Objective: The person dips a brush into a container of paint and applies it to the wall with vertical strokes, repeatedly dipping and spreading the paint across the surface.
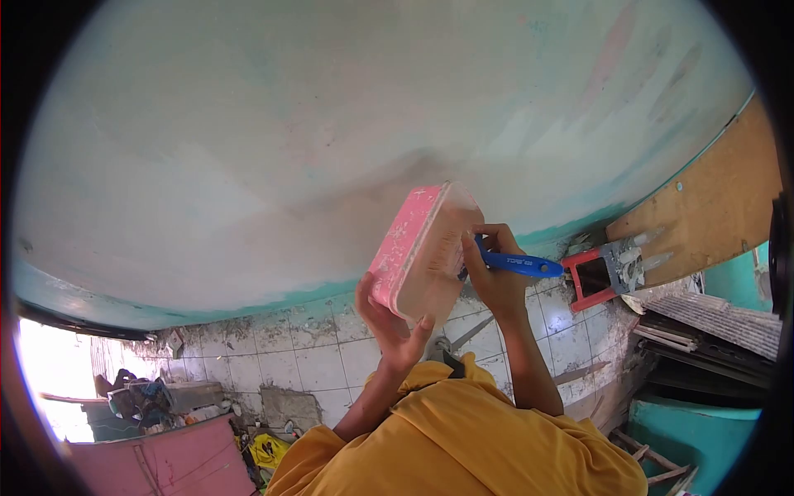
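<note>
Brush grip: right hand pinches a blue-handled bristle brush, its bristles inside the pink, rectangular, white-flecked tub.
Tub grip: left hand clasps the tub's lower end.
Pale, green-edged painted wall: beyond the tub.
Handling: steady tub and light bristle pressure probably serve best.

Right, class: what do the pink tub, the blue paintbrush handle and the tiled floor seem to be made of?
Pink tub: probably dull plastic, with rounded corners and thin walls, its outside marked by pale flecks.
Blue paintbrush handle: likely moulded plastic, smooth, evenly coloured, with pale lettering.
Tiled floor: perhaps glazed ceramic, grubby, but catching some shine between straight joints.
</note>
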### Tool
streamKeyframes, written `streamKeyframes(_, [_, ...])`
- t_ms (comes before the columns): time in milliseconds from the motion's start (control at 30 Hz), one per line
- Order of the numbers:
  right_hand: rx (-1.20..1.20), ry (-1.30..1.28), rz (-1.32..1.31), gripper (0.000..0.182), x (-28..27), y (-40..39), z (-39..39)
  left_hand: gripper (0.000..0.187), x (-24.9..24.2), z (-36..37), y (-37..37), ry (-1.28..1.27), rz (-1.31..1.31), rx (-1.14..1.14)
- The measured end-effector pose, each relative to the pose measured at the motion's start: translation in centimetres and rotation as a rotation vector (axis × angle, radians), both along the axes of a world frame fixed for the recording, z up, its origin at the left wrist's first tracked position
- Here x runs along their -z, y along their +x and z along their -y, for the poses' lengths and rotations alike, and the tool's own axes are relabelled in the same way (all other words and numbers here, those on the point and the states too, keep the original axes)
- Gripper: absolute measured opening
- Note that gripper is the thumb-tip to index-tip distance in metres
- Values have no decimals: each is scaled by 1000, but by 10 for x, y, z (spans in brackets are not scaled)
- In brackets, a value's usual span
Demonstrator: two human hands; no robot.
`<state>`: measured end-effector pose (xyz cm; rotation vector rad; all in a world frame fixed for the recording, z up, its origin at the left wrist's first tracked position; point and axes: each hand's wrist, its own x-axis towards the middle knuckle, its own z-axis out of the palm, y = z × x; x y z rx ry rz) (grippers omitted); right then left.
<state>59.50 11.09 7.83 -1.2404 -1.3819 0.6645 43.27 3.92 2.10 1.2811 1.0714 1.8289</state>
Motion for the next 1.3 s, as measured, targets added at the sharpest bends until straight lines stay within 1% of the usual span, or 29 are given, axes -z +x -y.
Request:
streamKeyframes(133, [-13,-29,-9,25,5,8,1,114,4,0,9,-2,-24,-24])
streamKeyframes(233, [3,-36,-70,23,12,22,4,114,8,1,15,-25,-19,-50])
streamKeyframes(300, [7,-66,-161,18,12,30,8,114,8,2,18,-33,-7,-63])
streamKeyframes(333, [6,-48,-162,18,12,32,9,113,6,2,19,-57,22,-60])
streamKeyframes(400, [28,-32,-273,14,15,38,10,112,3,2,23,-49,54,-56])
streamKeyframes(467, [46,-9,-284,12,15,46,9,109,0,1,25,-83,74,-76])
streamKeyframes(500, [66,-11,-296,11,15,49,6,109,2,-1,23,-50,76,-73])
streamKeyframes(567, [100,30,-283,10,14,55,-6,106,8,-5,17,-81,168,-60])
streamKeyframes(633, [122,1,-466,10,8,57,-18,105,2,-8,9,-72,201,-58])
streamKeyframes(667, [137,-75,-507,14,8,63,-29,104,0,-10,4,-90,237,-61])
streamKeyframes(700, [138,-52,-507,14,-4,62,-37,104,0,-12,-1,-69,238,-52])
streamKeyframes(767, [33,12,-578,23,-46,59,-56,109,0,-13,-13,-99,297,-28])
streamKeyframes(833, [-71,171,-444,34,-102,55,-74,109,-3,-14,-24,-96,319,-15])
streamKeyframes(900, [-80,382,-251,45,-169,44,-87,108,-5,-16,-35,-92,335,-1])
streamKeyframes(967, [-30,696,40,42,-230,32,-101,108,-5,-18,-45,-84,321,-31])
streamKeyframes(1033, [93,1093,447,35,-284,20,-112,108,-3,-20,-58,-73,304,-26])
streamKeyframes(1067, [101,1104,448,35,-299,12,-122,107,-1,-21,-63,-78,289,-30])
streamKeyframes(1100, [125,1159,569,33,-312,4,-130,107,3,-21,-68,-67,287,-24])
streamKeyframes(1133, [151,1210,692,31,-320,0,-133,106,6,-22,-73,-77,296,-14])
streamKeyframes(1167, [161,1218,694,31,-315,-2,-137,104,9,-23,-77,-87,304,-3])
streamKeyframes(1233, [172,1142,936,31,-283,-2,-153,104,10,-23,-83,-80,302,9])
streamKeyframes(1300, [108,1067,970,29,-239,-2,-152,105,11,-21,-93,-78,302,22])
